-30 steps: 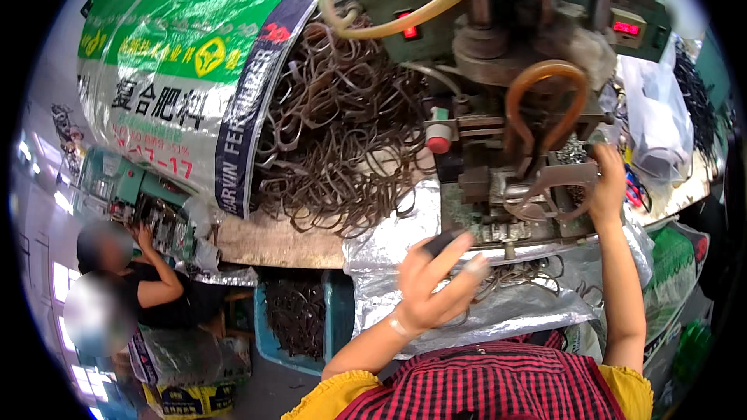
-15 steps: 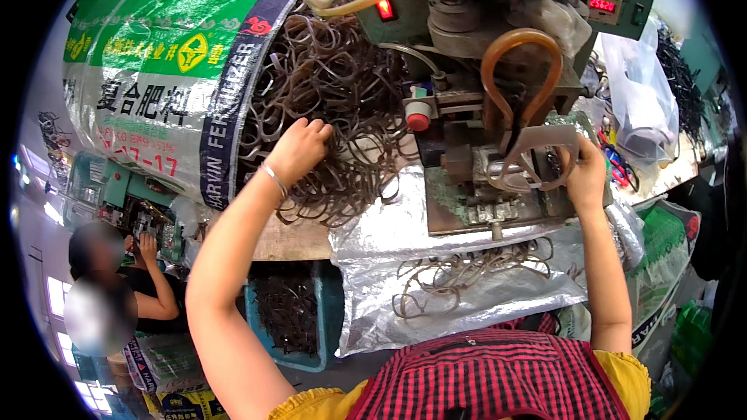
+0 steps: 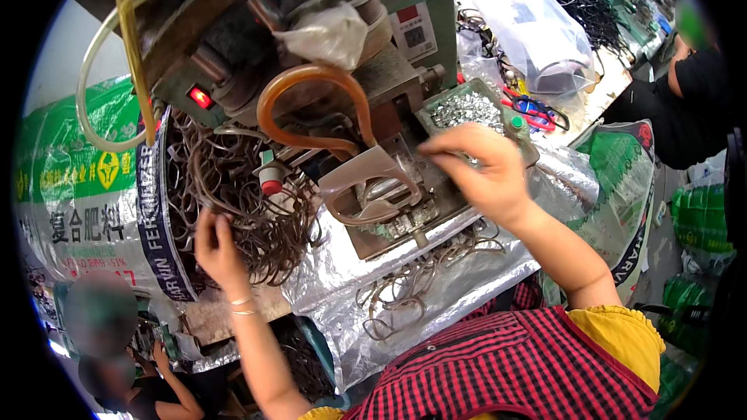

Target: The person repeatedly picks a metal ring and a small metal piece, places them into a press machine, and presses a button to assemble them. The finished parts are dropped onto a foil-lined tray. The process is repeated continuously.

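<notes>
My left hand (image 3: 218, 253) is at the near edge of a heap of brown translucent plastic frames (image 3: 233, 179). Its fingers are curled, and a thin curved brown frame meets the fingertips. On the bed of a green press sits one brown plastic frame (image 3: 372, 187) with an oblong opening. Slightly blurred, my right hand (image 3: 490, 171) hovers to the right of that frame, beside a tray (image 3: 513, 136) of small shiny metal pieces. Thumb and fingers there are drawn together, and whatever is between them is too small to make out.
The press (image 3: 436, 39) carries a red button (image 3: 271, 186) and a thick amber hose loop (image 3: 315, 74). Several frames (image 3: 420, 280) lie on silver sheeting (image 3: 327, 327). A printed sack (image 3: 85, 194) stands left, a clear plastic bag (image 3: 537, 39) back right. Other people work at both sides.
My view has swung to the right. My right hand has left the frame on the press for the tray side. My left hand has moved nearer along the heap.
</notes>
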The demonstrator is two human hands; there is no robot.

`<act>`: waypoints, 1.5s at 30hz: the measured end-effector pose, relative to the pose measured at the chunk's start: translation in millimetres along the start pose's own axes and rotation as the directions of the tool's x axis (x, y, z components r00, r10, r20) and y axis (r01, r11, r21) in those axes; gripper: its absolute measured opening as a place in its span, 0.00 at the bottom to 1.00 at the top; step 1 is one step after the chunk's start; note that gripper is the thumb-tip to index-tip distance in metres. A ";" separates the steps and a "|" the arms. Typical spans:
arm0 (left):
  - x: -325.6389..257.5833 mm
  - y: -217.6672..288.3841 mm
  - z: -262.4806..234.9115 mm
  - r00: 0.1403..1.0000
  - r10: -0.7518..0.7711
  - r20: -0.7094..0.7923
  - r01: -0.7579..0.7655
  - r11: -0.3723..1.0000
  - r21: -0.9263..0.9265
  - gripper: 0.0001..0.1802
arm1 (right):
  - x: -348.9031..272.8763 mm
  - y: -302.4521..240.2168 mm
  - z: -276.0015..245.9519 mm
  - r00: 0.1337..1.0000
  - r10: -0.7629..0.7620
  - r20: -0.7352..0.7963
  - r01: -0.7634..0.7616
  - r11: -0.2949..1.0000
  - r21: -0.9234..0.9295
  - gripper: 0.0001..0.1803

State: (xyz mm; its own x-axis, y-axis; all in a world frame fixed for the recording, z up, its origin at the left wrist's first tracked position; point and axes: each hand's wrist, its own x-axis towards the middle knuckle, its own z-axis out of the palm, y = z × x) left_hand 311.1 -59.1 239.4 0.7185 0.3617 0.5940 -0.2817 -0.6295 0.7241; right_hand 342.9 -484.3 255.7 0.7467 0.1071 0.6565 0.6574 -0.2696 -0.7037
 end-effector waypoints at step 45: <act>-75.8 129.9 122.1 0.725 0.668 0.169 -0.641 0.744 -0.189 0.16 | -21.4 90.6 -17.5 0.925 0.261 -0.275 -0.317 0.930 -0.184 0.08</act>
State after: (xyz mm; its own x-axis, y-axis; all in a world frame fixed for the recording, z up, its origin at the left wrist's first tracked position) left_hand 297.7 -252.3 245.6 0.4403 -0.2745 0.8549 -0.7904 -0.5701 0.2241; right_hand 384.7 -527.8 182.7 0.8347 -0.2341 0.4985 0.3560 -0.4612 -0.8127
